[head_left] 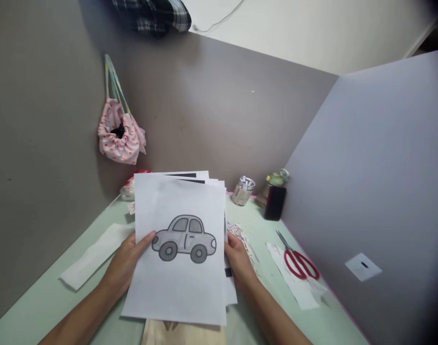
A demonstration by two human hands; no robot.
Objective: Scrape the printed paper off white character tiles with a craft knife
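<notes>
I hold a stack of white paper sheets [175, 282] up over the pale green desk [42, 306]. The top sheet shows a grey cartoon car drawing [185, 238]. My left hand [127, 261] grips the stack's left edge, thumb resting on the front near the car. My right hand [240, 261] grips the right edge, mostly behind the sheets. Dark printed bands show on the sheets behind, at the top.
Red-handled scissors [298, 261] lie on a paper scrap at right. A folded white sheet [93, 256] lies at left. A small jar [243, 190], a dark phone [275, 202] and a lidded jar [276, 179] stand at the back. A pink spotted bag [120, 134] hangs on the grey partition.
</notes>
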